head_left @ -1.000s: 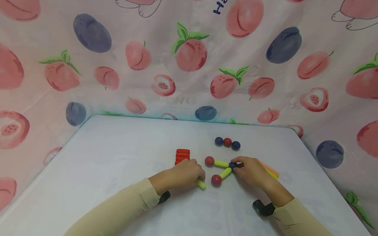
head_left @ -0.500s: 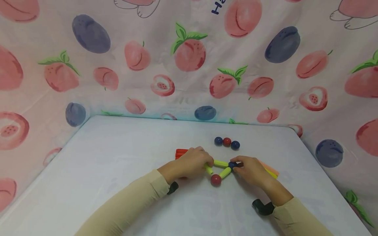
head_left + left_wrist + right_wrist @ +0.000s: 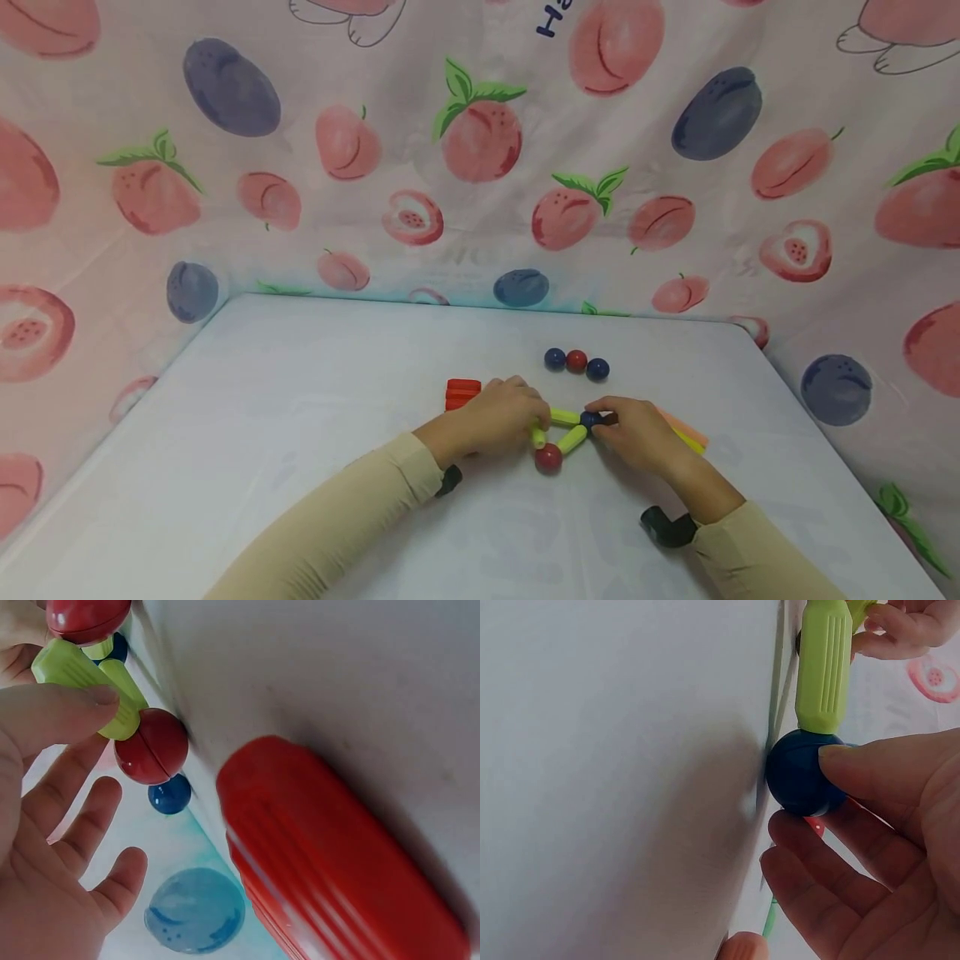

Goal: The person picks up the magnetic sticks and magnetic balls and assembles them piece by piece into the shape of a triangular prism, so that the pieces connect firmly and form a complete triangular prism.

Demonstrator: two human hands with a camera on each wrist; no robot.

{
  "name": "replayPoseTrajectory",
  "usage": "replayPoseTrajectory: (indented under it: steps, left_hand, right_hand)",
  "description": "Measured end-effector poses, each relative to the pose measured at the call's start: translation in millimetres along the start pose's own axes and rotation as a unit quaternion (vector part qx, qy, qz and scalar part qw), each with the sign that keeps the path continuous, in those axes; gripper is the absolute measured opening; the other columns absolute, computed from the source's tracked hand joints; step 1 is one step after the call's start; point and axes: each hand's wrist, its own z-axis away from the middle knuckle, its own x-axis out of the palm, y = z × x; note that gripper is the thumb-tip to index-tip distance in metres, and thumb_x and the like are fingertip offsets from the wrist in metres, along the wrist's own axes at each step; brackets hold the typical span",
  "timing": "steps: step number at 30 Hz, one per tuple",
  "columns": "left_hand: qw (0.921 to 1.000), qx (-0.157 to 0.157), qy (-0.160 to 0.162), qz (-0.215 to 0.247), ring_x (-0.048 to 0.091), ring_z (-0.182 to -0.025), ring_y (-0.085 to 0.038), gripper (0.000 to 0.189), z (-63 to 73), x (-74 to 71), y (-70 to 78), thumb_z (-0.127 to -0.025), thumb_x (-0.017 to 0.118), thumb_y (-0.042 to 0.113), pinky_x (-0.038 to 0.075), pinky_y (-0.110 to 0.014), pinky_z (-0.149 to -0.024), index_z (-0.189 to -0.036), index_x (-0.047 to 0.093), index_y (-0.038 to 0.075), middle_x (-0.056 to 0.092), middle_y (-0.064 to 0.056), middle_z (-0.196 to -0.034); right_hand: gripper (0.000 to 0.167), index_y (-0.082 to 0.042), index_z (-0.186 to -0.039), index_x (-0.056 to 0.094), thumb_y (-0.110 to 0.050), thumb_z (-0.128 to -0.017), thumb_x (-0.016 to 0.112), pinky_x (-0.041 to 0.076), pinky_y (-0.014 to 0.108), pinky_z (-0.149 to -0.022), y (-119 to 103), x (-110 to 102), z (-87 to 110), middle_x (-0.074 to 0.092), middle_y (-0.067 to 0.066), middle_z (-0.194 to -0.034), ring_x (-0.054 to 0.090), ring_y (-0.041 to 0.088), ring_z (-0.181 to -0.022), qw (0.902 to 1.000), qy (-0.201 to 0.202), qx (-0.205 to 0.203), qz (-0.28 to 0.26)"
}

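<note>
My left hand [image 3: 506,418] pinches a yellow-green rod [image 3: 66,664] between thumb and fingers. One end of that rod meets a red ball [image 3: 152,746], which the hand hides in the head view; the other end is right at a second red ball [image 3: 549,457]. Two more yellow-green rods, one of them the nearer rod [image 3: 573,439], run from the red balls to a blue ball [image 3: 591,421], forming a V. Thumb and fingers of my right hand [image 3: 641,435] grip this blue ball, low over the white table [image 3: 615,780].
Several red rods [image 3: 462,394] lie side by side, left of the left hand. Farther back sits a row of a blue ball [image 3: 555,359], a red ball [image 3: 577,361] and another blue ball [image 3: 597,369]. Orange and yellow rods [image 3: 688,433] lie partly behind the right hand.
My left hand has moved right and away from me with its yellow-green rod, from beside the red rods to the two red balls. The right hand stays at the blue ball.
</note>
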Motion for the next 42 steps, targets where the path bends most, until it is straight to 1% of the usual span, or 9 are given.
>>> replayPoseTrajectory:
  steps: [6, 15, 25, 35, 42]
  left_hand:
    - [0.9999, -0.006, 0.004, -0.009, 0.050, -0.117, -0.016, 0.023, -3.0, 4.0, -0.2, -0.094, 0.071, 0.016, 0.043, -0.035, -0.097, -0.114, 0.074, 0.025, 0.064, 0.005, -0.122]
    - [0.9997, -0.019, 0.006, -0.015, 0.049, -0.118, -0.016, 0.024, -7.5, 8.6, -3.2, -0.094, 0.071, 0.016, 0.042, -0.036, -0.099, -0.115, 0.074, 0.027, 0.063, 0.006, -0.124]
    - [0.9986, -0.033, 0.002, -0.041, 0.050, -0.113, -0.015, 0.025, -11.5, 7.5, 3.2, -0.092, 0.074, 0.018, 0.043, -0.033, -0.095, -0.116, 0.074, 0.026, 0.063, 0.005, -0.121]
    - [0.9973, -0.030, 0.005, -0.066, 0.050, -0.113, -0.016, 0.026, -15.0, 10.0, 2.9, -0.091, 0.075, 0.019, 0.045, -0.033, -0.093, -0.115, 0.076, 0.028, 0.062, 0.005, -0.121]
    - [0.9975, -0.024, 0.006, -0.066, 0.049, -0.114, -0.016, 0.026, -14.7, 9.3, 2.8, -0.091, 0.075, 0.019, 0.045, -0.031, -0.092, -0.116, 0.076, 0.028, 0.060, 0.003, -0.123]
  right_hand:
    - [0.034, -0.005, -0.127, 0.066, -0.009, -0.094, 0.068, 0.054, 0.046, -0.090, 1, 1, 0.1, 0.068, 0.012, -0.118, 0.063, 0.029, -0.106, 1.0000, 0.000, 0.003, 0.000]
    - [0.033, -0.005, -0.127, 0.066, -0.009, -0.095, 0.068, 0.054, 0.045, -0.090, 2, 1, 0.6, 0.068, 0.011, -0.118, 0.063, 0.028, -0.106, 1.0000, -0.002, 0.003, -0.005]
    - [0.033, -0.006, -0.127, 0.066, -0.009, -0.095, 0.068, 0.054, 0.045, -0.090, 2, 1, 0.5, 0.068, 0.010, -0.116, 0.064, 0.028, -0.106, 0.9999, -0.002, 0.002, -0.010]
    - [0.032, -0.005, -0.127, 0.066, -0.008, -0.094, 0.068, 0.054, 0.045, -0.089, 1, 1, 1.3, 0.068, 0.011, -0.117, 0.064, 0.029, -0.106, 0.9999, 0.001, 0.003, -0.010]
    - [0.033, -0.005, -0.127, 0.066, -0.008, -0.094, 0.068, 0.054, 0.045, -0.089, 1, 0, 1.5, 0.068, 0.011, -0.118, 0.064, 0.029, -0.106, 1.0000, 0.002, 0.003, -0.009]
